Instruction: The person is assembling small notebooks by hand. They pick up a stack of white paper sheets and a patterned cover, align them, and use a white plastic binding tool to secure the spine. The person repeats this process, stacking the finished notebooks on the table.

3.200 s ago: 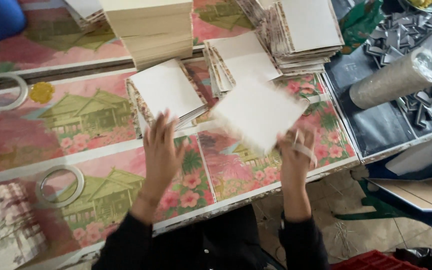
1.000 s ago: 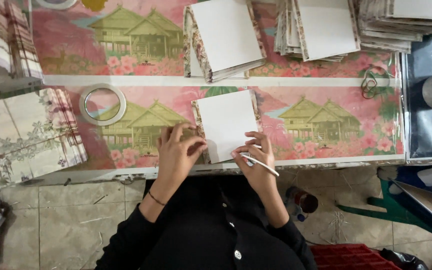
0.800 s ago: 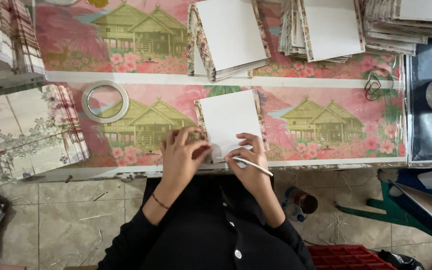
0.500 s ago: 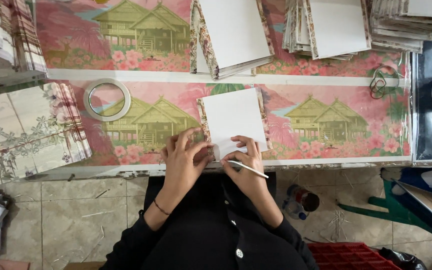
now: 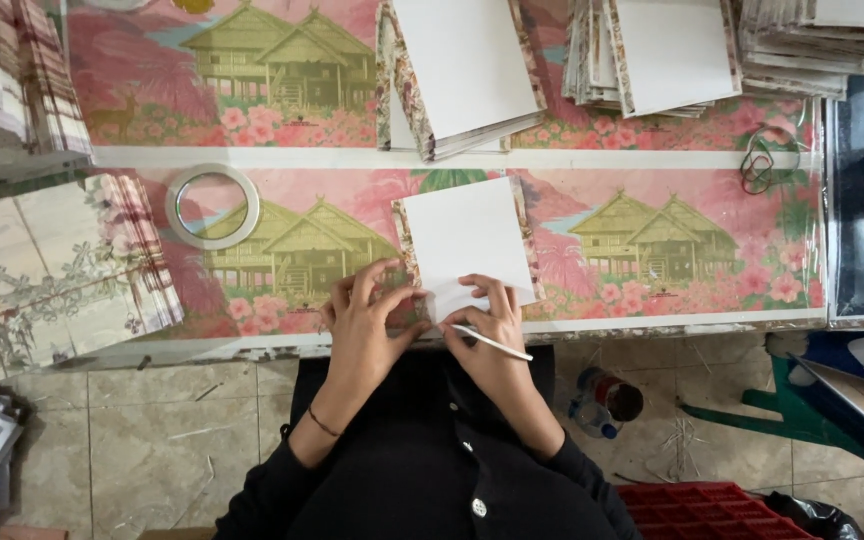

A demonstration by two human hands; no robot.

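left hand (image 5: 364, 320) fingers spread, pressing white card (image 5: 467, 245) edge, right hand (image 5: 487, 325) fingers pinching thin white stick (image 5: 492, 343) against card

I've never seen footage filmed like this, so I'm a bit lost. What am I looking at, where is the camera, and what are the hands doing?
The camera sits on the person's head and looks straight down, so you see their own arms. Both hands press on a white card with a patterned border, lying on a table covered with a pink cloth printed with houses. The left hand holds down its corner; the right hand grips a thin white stick. Around it lie a tape roll, stacks of similar cards and patterned sheets.
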